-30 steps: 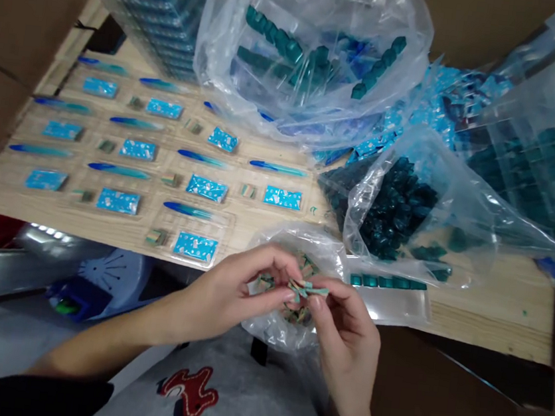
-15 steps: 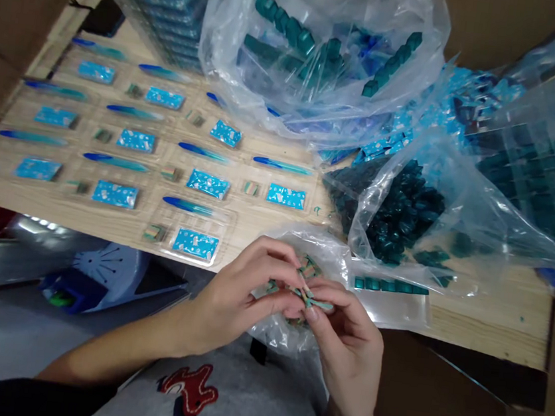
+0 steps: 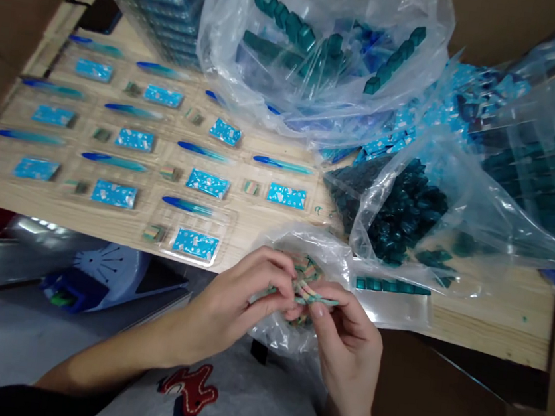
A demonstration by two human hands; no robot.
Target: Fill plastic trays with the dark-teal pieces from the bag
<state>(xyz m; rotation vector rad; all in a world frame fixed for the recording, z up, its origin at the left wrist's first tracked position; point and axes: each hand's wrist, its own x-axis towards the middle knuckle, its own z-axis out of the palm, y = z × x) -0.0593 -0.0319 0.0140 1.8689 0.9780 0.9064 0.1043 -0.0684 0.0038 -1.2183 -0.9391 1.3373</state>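
My left hand (image 3: 234, 300) and my right hand (image 3: 343, 339) meet over a small clear bag (image 3: 283, 332) at the table's front edge. Both pinch a bunch of small striped pieces, pink, green and teal (image 3: 305, 290). More of these pieces lie inside the bag under my fingers. Just left of my hands a clear blister tray (image 3: 195, 229) holds a blue patterned card, a blue stick and a striped piece.
Rows of filled blister trays (image 3: 114, 143) cover the left of the wooden table (image 3: 485, 318). Big plastic bags of dark teal blocks (image 3: 402, 212) and teal strips (image 3: 320, 46) crowd the back and right. A strip of teal blocks (image 3: 391, 286) lies by my right hand. Cardboard walls surround.
My fingers have worked the striped pieces, with my hands staying together over the small bag. The view has shifted slightly; nothing on the table has moved.
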